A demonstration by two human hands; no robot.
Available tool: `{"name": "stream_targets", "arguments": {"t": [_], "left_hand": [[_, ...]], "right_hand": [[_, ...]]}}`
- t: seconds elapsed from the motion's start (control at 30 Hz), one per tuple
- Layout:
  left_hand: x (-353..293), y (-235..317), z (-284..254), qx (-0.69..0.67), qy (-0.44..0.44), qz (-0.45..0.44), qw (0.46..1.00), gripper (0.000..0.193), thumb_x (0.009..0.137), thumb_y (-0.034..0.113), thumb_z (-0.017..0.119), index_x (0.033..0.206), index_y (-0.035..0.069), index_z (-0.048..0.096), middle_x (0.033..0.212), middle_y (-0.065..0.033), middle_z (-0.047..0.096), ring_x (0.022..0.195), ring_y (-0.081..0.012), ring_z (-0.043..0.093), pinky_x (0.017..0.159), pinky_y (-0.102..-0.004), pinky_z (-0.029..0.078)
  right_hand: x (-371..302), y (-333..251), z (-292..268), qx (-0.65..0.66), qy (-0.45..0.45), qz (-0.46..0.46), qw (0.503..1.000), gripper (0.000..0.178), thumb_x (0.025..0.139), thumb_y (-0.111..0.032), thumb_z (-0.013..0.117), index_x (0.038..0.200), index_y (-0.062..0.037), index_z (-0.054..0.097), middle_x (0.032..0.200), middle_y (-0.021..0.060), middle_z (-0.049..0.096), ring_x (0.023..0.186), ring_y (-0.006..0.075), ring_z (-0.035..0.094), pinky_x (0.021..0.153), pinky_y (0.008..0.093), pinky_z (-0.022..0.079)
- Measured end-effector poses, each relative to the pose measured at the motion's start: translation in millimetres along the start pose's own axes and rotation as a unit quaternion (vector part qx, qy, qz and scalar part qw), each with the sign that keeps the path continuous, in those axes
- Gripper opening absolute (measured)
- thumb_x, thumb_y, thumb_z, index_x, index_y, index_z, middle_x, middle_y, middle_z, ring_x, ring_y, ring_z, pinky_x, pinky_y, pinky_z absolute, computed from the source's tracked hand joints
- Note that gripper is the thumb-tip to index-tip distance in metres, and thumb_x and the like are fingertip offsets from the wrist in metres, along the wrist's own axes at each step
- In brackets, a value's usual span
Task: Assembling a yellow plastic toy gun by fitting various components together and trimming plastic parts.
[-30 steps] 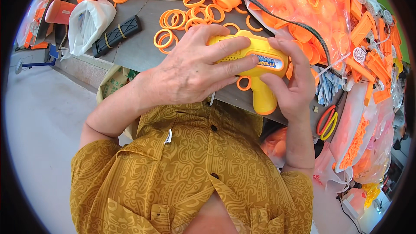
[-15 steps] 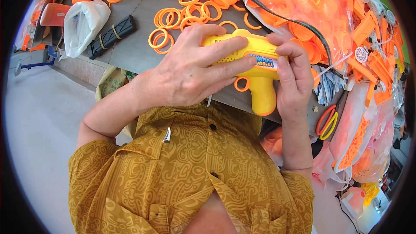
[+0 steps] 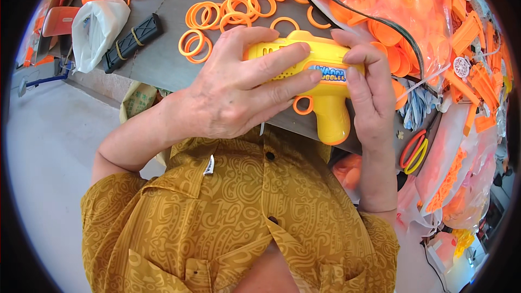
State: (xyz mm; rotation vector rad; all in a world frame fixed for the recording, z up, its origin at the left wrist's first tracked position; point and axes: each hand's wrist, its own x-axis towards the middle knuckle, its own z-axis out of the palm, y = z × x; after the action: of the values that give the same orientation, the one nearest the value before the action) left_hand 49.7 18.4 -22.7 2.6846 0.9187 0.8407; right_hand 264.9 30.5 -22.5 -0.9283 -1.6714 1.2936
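Both hands hold a yellow toy bubble gun (image 3: pixel 330 111) over the near edge of the grey table. My left hand (image 3: pixel 230 87) is wrapped round one end of its body, its fingers stretched across the side. At the other end, my right hand (image 3: pixel 372 84) grips the body between thumb and fingers. The gun's handle points down toward me, an orange ring-shaped trigger (image 3: pixel 303 104) beside it. A colourful label (image 3: pixel 327 74) sits on the facing side. What my left palm covers is hidden. Beyond my left hand lie several loose orange rings (image 3: pixel 233 11).
A black plastic part (image 3: pixel 133 43) with a rubber band and a white plastic bag (image 3: pixel 97 32) lie at the left. Scissors (image 3: pixel 414 152) with red and yellow handles rest at the right. Orange parts in clear bags (image 3: pixel 380 0) crowd the back and right of the table (image 3: pixel 168 65).
The view has shifted slightly, so the table things sit a little differently. My right thumb has moved slightly off the label. Both hands keep their hold on the toy bubble gun.
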Motion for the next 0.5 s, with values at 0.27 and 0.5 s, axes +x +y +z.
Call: {"name": "stream_targets", "arguments": {"t": [0.27, 0.5], "left_hand": [[11.7, 1.0, -11.0, -0.04, 0.011, -0.092, 0.995, 0.06, 0.061, 0.015, 0.069, 0.118, 0.006, 0.049, 0.11, -0.0123, 0.051, 0.091, -0.0305, 0.051, 0.079, -0.0394, 0.042], [5.0, -2.6, -20.6, -0.074, 0.141, -0.032, 0.987, 0.057, 0.057, 0.02, 0.074, 0.105, -0.003, 0.054, 0.086, -0.0128, 0.057, 0.073, -0.0267, 0.055, 0.068, -0.0348, 0.043]], "right_hand": [[3.4, -0.9, 6.1, -0.018, 0.022, -0.007, 1.0, 0.025, 0.087, -0.005, 0.04, 0.112, -0.0003, 0.04, 0.12, 0.0143, 0.042, 0.11, 0.0179, 0.04, 0.093, 0.0275, 0.032], [-3.0, -30.4, -3.6, -0.031, 0.017, 0.051, 0.998, 0.051, 0.077, -0.013, 0.052, 0.122, 0.003, 0.036, 0.12, 0.0134, 0.041, 0.112, 0.0206, 0.04, 0.095, 0.0302, 0.03]]}}
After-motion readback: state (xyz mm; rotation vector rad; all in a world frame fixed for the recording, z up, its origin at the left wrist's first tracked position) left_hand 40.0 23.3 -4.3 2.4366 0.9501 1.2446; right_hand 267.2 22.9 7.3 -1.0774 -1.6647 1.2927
